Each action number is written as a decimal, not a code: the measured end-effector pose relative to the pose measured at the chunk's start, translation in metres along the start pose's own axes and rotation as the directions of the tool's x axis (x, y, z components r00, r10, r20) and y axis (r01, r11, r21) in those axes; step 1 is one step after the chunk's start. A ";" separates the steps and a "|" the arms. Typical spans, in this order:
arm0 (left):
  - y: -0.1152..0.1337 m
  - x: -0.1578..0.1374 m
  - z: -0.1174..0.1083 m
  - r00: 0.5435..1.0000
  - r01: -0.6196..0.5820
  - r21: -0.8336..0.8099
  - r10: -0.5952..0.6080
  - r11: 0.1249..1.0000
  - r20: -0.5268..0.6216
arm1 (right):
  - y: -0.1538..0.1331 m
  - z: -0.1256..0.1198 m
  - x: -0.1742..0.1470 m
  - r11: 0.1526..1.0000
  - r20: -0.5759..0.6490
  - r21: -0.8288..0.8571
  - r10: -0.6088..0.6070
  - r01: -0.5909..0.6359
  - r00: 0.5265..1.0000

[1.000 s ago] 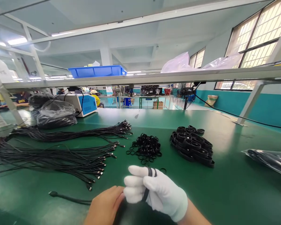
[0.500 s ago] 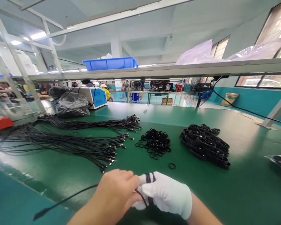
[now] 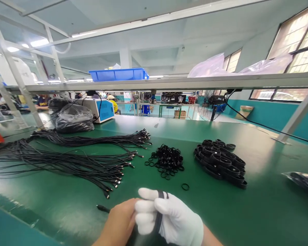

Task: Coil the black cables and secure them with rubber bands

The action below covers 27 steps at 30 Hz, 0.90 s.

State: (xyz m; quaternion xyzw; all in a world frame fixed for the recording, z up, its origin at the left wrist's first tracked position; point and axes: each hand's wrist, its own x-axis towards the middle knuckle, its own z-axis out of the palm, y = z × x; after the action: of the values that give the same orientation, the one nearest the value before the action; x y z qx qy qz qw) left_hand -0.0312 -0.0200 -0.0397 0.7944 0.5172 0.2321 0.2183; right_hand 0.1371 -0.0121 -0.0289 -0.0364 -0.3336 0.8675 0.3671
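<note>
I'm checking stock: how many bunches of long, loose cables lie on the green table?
2: a far bunch and a near bunch, both on the left. Their left ends run together, so another may be hidden there.

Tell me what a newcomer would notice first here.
The white-gloved right hand, black bands around one finger, stands out at bottom centre beside the bare left hand. Beyond them, on the green tabletop, lie black cables left, small rings mid-table and piled coils right.

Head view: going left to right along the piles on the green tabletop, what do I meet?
Loose black cables, heap of small black rings, pile of thick black loops, clear plastic bag.
</note>
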 end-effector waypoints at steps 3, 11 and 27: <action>-0.001 -0.009 0.010 0.998 0.049 0.331 -0.032 0.942 -0.056 | -0.009 -0.002 0.003 0.985 -0.144 0.120 -0.102 0.120 0.984; 0.029 -0.019 0.025 0.976 -0.112 0.660 0.209 0.743 -0.070 | -0.006 -0.011 0.002 0.994 -0.474 -0.088 -0.099 0.065 0.875; 0.035 0.041 -0.063 0.850 -0.455 0.165 0.372 0.875 0.373 | 0.023 -0.022 -0.005 0.921 -0.104 -0.087 0.371 -0.380 0.923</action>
State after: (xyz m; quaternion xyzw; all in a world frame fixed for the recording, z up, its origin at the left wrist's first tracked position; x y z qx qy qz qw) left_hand -0.0289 0.0116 0.0370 0.9356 0.3135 0.0715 0.1455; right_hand 0.1335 -0.0153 -0.0603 -0.1559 -0.3496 0.9007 0.2053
